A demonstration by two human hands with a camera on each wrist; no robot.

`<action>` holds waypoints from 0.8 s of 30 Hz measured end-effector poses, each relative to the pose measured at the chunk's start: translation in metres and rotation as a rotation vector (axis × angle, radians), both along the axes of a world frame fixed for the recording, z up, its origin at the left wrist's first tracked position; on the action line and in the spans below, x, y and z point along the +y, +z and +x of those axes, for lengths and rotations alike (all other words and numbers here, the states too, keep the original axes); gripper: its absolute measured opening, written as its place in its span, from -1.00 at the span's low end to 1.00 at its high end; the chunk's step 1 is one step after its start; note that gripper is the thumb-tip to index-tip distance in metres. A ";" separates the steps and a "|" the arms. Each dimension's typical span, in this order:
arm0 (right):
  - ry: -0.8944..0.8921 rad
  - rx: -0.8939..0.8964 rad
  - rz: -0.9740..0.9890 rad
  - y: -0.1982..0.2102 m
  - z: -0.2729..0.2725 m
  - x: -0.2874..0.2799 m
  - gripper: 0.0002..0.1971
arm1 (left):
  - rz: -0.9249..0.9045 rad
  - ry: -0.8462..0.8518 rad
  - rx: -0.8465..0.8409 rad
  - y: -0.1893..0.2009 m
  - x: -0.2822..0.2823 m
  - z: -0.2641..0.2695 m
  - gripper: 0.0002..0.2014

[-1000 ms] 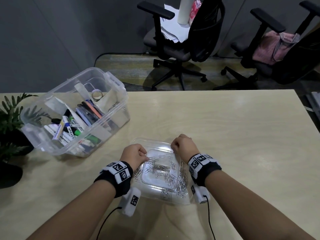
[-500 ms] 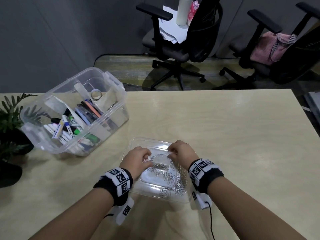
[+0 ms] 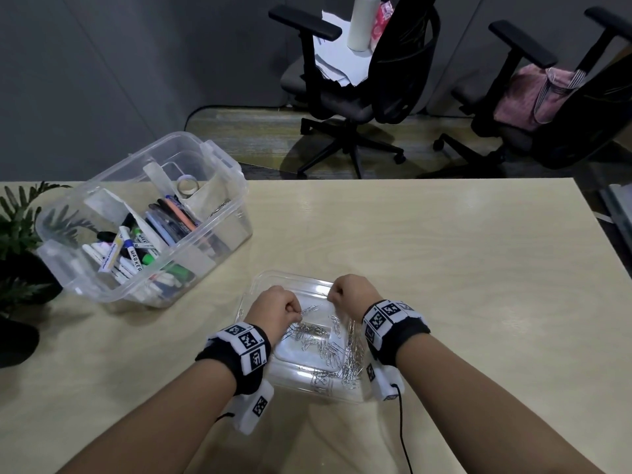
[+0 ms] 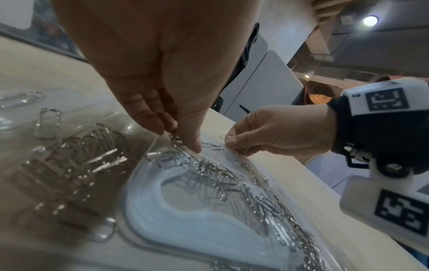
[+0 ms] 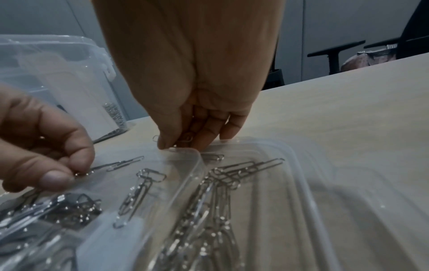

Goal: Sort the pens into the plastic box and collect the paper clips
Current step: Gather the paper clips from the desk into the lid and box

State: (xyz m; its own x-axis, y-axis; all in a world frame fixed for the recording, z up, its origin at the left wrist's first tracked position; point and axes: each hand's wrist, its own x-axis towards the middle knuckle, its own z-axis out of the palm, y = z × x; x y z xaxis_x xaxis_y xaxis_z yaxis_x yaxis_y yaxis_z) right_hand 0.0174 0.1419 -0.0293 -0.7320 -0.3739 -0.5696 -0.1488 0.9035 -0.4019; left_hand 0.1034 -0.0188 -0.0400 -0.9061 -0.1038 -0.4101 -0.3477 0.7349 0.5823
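A clear plastic lid (image 3: pixel 290 278) lies on the table in front of me with several loose silver paper clips (image 3: pixel 321 340) scattered in it. My left hand (image 3: pixel 297 307) hovers over its left side and pinches a few paper clips (image 4: pixel 176 140) between thumb and fingers; one clip (image 5: pixel 116 165) sticks out from the pinch. My right hand (image 3: pixel 332 295) is at the lid's far edge, fingers curled, pinching paper clips (image 5: pixel 187 137). The clear plastic box (image 3: pixel 219 165) stands at the back left, with several pens and markers (image 3: pixel 136 248) inside.
A potted plant (image 3: pixel 17 234) stands at the table's left edge beside the box. The box also holds a tape roll (image 3: pixel 187 185). Two office chairs (image 3: pixel 369 94) stand beyond the far edge. Bare tabletop (image 3: pixel 461 268) stretches to the right of the lid.
Both hands have shifted from the lid's far rim in over the clips. The left hand now pinches up clips, and the right hand has closed on some at the far edge.
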 end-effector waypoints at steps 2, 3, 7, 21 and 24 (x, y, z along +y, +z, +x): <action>0.062 0.039 0.009 0.004 0.003 0.003 -0.82 | -0.002 0.012 0.019 -0.002 0.001 0.001 -0.91; 0.085 0.071 0.005 0.006 0.005 0.006 -0.83 | -0.001 0.016 0.025 -0.002 0.001 0.002 -0.91; 0.123 0.221 -0.073 0.009 0.016 0.015 -0.86 | -0.024 -0.024 0.019 -0.004 0.002 0.002 -0.95; 0.327 0.175 -0.028 0.006 0.021 -0.002 -0.80 | -0.127 -0.045 -0.012 -0.001 0.000 0.006 -0.95; 0.323 0.166 0.037 0.004 0.020 -0.010 -0.83 | -0.165 -0.083 -0.030 0.001 0.000 0.004 -0.95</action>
State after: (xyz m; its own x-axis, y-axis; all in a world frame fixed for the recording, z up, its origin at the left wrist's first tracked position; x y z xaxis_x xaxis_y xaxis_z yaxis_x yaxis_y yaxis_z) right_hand 0.0369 0.1322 -0.0251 -0.6633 -0.5825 -0.4699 -0.4893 0.8126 -0.3166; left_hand 0.1071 -0.0186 -0.0388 -0.9019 -0.0977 -0.4209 -0.2977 0.8464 0.4416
